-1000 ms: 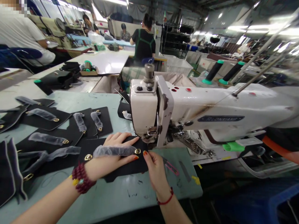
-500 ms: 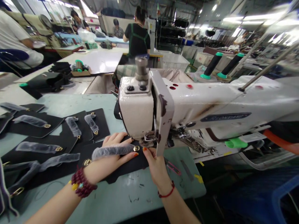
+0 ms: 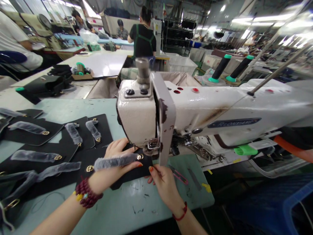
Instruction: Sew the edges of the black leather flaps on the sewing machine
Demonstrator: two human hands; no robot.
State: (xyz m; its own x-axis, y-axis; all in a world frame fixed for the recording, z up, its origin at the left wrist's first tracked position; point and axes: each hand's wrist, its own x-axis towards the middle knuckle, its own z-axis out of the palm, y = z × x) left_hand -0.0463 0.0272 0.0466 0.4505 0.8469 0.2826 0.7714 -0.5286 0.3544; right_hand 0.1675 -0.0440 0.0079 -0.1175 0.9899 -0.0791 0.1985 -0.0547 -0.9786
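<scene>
A black leather-like panel point(image 3: 129, 174) lies under the head of a white sewing machine point(image 3: 139, 114). On it sits a handle wrapped in clear film point(image 3: 114, 161) with gold metal fittings at its ends. My left hand point(image 3: 114, 171) rests open over the panel, fingers spread beside the needle area and the thumb along the handle's near side. Close to the panel's right edge, my right hand point(image 3: 162, 179) has its thumb and curled fingers drawn together. Whether anything is pinched between them is hidden.
More black panels with film-wrapped handles point(image 3: 36, 156) cover the left of the green tabletop point(image 3: 117, 209). A pink-handled tool point(image 3: 179, 176) and a flat blade point(image 3: 195, 179) lie right of my right hand. Black thread cones point(image 3: 220, 68) stand behind. A blue crate point(image 3: 271, 202) stands lower right. Several people work beyond.
My right hand has drawn slightly back toward me from the panel's edge, its fingers curling. My left hand stays on the panel. The view has shifted a little.
</scene>
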